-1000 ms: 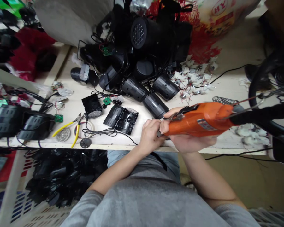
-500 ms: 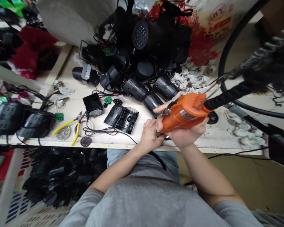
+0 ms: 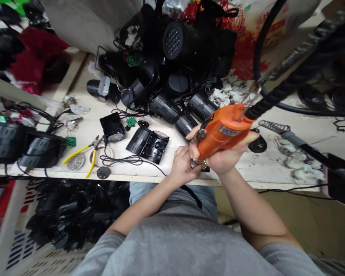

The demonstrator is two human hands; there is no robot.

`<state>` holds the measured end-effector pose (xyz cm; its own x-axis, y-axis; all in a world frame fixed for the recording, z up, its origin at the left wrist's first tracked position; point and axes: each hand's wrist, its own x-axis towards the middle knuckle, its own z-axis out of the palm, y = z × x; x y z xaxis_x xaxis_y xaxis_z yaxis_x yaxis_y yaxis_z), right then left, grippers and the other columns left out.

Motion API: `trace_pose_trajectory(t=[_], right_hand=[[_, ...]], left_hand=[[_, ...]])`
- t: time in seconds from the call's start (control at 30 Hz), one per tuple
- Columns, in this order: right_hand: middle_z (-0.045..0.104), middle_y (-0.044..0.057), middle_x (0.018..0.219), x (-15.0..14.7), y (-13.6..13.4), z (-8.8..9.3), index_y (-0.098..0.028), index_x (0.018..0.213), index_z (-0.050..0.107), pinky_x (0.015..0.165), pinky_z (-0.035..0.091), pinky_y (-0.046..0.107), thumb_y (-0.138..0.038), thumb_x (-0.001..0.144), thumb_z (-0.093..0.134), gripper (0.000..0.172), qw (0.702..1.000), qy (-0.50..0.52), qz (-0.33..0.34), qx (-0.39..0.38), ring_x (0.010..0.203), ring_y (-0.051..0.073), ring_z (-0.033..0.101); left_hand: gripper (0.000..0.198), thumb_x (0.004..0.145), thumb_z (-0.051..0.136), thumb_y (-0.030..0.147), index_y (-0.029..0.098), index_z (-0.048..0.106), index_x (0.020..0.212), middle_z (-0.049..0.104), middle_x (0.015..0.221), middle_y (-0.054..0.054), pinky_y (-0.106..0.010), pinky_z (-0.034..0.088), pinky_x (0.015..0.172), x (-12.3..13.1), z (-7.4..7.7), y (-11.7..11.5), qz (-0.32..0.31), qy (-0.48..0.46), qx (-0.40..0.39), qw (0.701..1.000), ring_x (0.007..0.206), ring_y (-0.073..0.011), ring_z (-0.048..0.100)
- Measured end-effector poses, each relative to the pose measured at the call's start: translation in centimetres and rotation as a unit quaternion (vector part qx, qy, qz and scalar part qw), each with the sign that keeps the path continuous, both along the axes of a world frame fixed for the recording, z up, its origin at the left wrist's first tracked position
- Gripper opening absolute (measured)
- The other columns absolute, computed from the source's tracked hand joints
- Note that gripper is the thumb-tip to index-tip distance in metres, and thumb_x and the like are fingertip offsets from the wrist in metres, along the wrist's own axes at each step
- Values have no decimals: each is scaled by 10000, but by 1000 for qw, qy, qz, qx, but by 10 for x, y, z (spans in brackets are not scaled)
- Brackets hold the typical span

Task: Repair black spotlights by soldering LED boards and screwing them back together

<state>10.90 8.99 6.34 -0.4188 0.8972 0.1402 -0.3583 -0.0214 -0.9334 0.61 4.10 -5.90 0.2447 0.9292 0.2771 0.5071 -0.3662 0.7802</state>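
My right hand (image 3: 227, 157) is wrapped round an orange electric screwdriver (image 3: 224, 132), whose thick black cord runs up to the right. The tool's tip is hidden behind my hands. Close beside it, my left hand (image 3: 182, 166) is closed on a small part at the bench's front edge; a bit of metal and a dark piece show past the fingers, but I cannot make out its kind. Left of my hands lies an opened black lamp housing (image 3: 149, 145). A cable (image 3: 123, 159) trails from the left toward my left wrist.
Yellow-handled pliers (image 3: 93, 155) lie by a dish of screws (image 3: 75, 161). Black cylindrical housings (image 3: 164, 108) are heaped at the back, beside white wired parts (image 3: 230, 92). A soldering iron (image 3: 299, 142) rests at right. Below the bench a crate (image 3: 34, 257) holds black parts.
The screwdriver and my right hand have shifted slightly up and tilted, with the cord swinging left. A bit of metal now shows by my left fingers, which stay in place.
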Motion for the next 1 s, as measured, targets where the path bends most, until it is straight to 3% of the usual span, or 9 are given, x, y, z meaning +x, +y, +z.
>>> trace_pose_trajectory(t=[0.2, 0.37, 0.47, 0.63, 0.77, 1.0], right_hand=[[576, 76, 583, 1, -3, -1, -164, 853, 689, 499, 534, 385, -1058, 626, 349, 983, 1000, 6, 19, 20, 616, 265, 620], [531, 23, 524, 5, 0, -3, -153, 892, 710, 448, 474, 326, -1010, 700, 378, 939, 998, 23, 37, 34, 468, 182, 508], [568, 21, 563, 21, -7, -1, -180, 949, 740, 422, 410, 295, -943, 786, 396, 853, 995, 85, 14, 59, 449, 162, 491], [643, 55, 711, 58, -29, -3, -214, 1110, 734, 536, 514, 387, -896, 822, 436, 798, 986, 94, -88, 103, 567, 220, 601], [626, 46, 663, 66, -35, -12, -206, 1107, 738, 558, 520, 389, -930, 824, 336, 875, 989, 75, -94, 84, 542, 203, 575], [644, 61, 697, 69, -30, -20, -204, 1086, 744, 531, 518, 372, -958, 768, 407, 885, 992, 70, -76, 78, 565, 213, 605]], left_hand=[[264, 792, 748, 361, 187, 639, 958, 657, 971, -74, -402, 536, 838, 2, -2, -1, 15, -27, 47, 998, 941, -247, 620], [291, 800, 760, 401, 187, 639, 954, 670, 964, -81, -395, 526, 797, 3, -4, -1, 21, -36, 52, 998, 910, -252, 624], [264, 832, 758, 405, 199, 639, 947, 697, 975, -76, -394, 506, 808, 2, 2, -1, 14, -26, 55, 998, 918, -245, 633], [250, 922, 709, 398, 197, 645, 1056, 728, 1034, -65, -373, 472, 870, -2, 14, 0, -33, -45, 70, 996, 972, -214, 657], [282, 936, 692, 439, 198, 647, 1074, 731, 1054, -70, -378, 462, 896, -3, 15, 0, -31, -34, 69, 997, 1000, -219, 662], [312, 947, 671, 470, 196, 643, 1094, 730, 1064, -71, -379, 461, 899, -3, 13, 0, -34, -22, 74, 996, 1017, -219, 663]])
